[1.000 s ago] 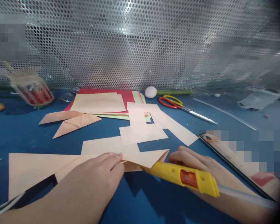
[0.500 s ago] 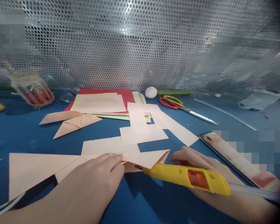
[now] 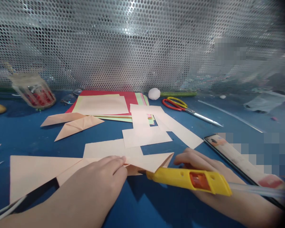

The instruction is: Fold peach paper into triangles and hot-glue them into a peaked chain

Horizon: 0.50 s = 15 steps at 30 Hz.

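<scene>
My left hand is closed on a folded peach paper, fingers together on top near its middle. The paper's right part stands up in an open fold, and its left part lies flat past my wrist. My right hand is wrapped round a yellow hot glue gun; the handle is hidden. Its dark nozzle sits at the paper's lower fold, by my left fingertips; contact is not clear. A clear glue stick sticks out from the back. A pale paper piece lies just behind the folded one.
Cut paper strips, two folded peach shapes and a stack of coloured paper lie ahead. Scissors and a phone are at right. A glass jar stands left, before a perforated metal screen.
The glue gun has turned slightly, its nozzle a little lower and further right, its back end slightly higher and further left. My left hand and the folded paper stay almost where they were.
</scene>
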Each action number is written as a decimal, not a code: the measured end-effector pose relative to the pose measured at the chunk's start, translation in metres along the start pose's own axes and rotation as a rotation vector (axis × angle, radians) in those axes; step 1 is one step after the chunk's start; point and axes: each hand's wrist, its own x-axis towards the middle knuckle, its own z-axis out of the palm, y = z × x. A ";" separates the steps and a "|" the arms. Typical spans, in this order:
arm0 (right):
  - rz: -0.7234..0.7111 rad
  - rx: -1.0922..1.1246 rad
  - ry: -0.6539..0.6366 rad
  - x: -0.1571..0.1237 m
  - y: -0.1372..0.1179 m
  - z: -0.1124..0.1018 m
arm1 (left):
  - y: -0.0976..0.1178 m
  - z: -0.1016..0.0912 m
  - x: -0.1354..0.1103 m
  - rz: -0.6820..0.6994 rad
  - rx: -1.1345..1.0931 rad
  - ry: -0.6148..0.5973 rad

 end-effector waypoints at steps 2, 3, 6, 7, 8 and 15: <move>0.032 0.001 -0.008 0.000 0.000 0.000 | -0.002 0.001 -0.003 -0.003 0.002 -0.008; 0.050 0.008 -0.015 0.000 0.000 0.000 | -0.003 0.002 -0.005 -0.005 0.003 -0.012; 0.094 0.029 -0.038 -0.002 -0.002 -0.001 | -0.008 0.006 -0.011 0.009 0.020 -0.027; 0.100 0.031 -0.043 -0.003 -0.003 -0.001 | -0.009 0.007 -0.011 0.034 0.041 -0.035; 0.104 0.028 -0.045 -0.003 -0.004 -0.001 | -0.009 0.007 -0.011 0.070 0.070 -0.054; 0.041 0.020 -0.015 -0.003 0.001 0.001 | -0.002 -0.005 -0.003 0.216 0.242 -0.176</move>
